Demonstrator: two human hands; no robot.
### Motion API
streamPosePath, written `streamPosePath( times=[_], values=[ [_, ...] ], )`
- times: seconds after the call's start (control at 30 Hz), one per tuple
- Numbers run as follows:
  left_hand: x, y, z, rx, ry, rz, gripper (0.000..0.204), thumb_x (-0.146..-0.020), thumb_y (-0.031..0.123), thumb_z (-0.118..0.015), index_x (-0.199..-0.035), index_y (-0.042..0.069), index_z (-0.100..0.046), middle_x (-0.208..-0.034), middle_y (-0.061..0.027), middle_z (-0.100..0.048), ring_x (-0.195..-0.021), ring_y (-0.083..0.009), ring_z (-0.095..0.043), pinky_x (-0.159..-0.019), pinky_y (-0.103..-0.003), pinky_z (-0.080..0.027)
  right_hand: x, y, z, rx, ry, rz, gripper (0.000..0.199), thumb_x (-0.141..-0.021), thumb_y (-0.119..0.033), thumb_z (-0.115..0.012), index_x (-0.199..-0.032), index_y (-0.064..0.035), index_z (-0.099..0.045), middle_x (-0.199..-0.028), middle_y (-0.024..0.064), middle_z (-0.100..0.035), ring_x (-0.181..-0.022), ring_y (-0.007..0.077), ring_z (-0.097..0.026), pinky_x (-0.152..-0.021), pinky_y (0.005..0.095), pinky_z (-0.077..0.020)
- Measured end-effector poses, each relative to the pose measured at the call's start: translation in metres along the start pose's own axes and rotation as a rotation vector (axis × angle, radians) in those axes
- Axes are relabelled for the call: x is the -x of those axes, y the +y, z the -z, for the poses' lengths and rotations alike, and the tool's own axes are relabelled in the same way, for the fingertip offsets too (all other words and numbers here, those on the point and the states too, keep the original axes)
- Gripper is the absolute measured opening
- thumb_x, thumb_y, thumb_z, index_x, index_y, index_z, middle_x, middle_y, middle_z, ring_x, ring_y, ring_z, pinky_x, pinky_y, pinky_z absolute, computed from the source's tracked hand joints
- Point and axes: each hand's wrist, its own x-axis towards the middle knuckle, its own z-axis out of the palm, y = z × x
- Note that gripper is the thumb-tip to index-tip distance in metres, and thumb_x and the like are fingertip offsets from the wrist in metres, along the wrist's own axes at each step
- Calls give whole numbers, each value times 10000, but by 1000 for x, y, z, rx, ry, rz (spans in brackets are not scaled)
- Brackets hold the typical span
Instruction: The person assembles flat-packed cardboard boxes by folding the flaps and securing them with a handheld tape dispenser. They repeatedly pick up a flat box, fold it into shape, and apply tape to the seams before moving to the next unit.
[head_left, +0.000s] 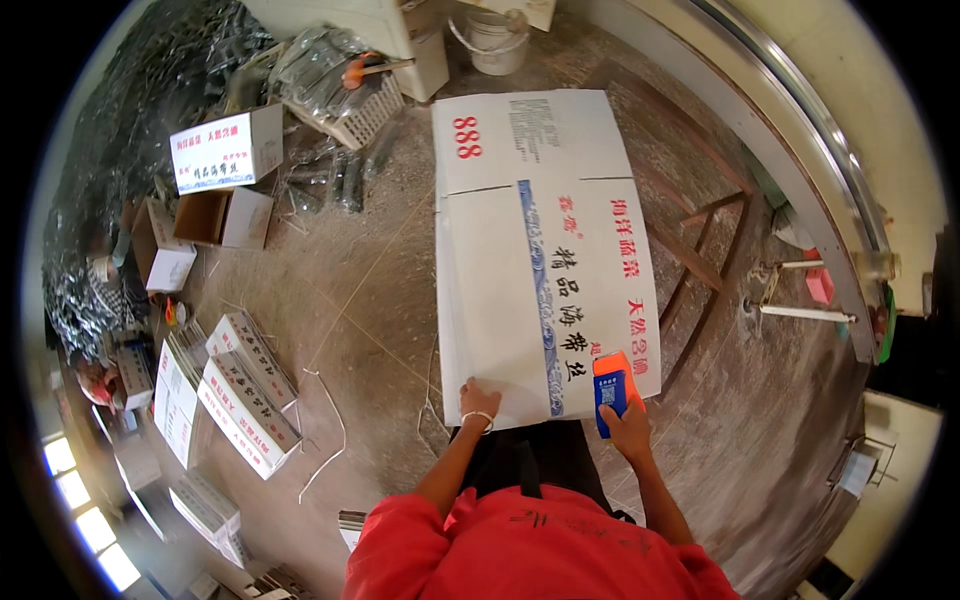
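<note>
A white flattened cardboard carton (490, 300) with red and dark print and a blue patterned band lies in front of me, its long side running away from my body. On its near left corner rests my left hand (479, 402), fingers a little apart and touching the board; a pale bracelet circles the wrist. My right hand (628, 430) is closed around a boxy orange and blue handheld device (613, 385), held over the carton's near right corner. The palm hides part of the device, and its underside is out of sight.
Folded printed cartons (245, 410) stand on the floor to the left. An open carton (222, 218) lies beyond them, near a plastic basket (365, 118) and heaped clear plastic packages (130, 110). A white bucket (497, 45) stands at the back. A dark metal frame (725, 230) is at right.
</note>
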Motion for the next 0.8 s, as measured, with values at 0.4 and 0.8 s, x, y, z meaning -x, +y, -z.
streamPosePath(
  times=[0.4, 0.8],
  values=[
    [16, 11, -35, 20, 245, 334, 704, -575, 242, -719, -1142, -61, -433, -1147, -269, -432, -1034, -387, -480, -892, -393, -421, -105, 89, -44, 372, 131, 176, 599, -777, -408, -597, -1049, 94, -416, -699, 197, -591, -671, 342, -598, -639, 402, -452],
    [53, -6, -4, 205, -31, 154, 451, -656, 336, -738, -845, -55, -618, -716, -106, -620, -624, -201, -579, -592, -316, -471, -112, 96, -63, 228, 168, 201, 564, -733, -315, -670, -1006, 82, -379, -843, 241, -546, -732, 384, -575, -647, 434, -450]
  ],
)
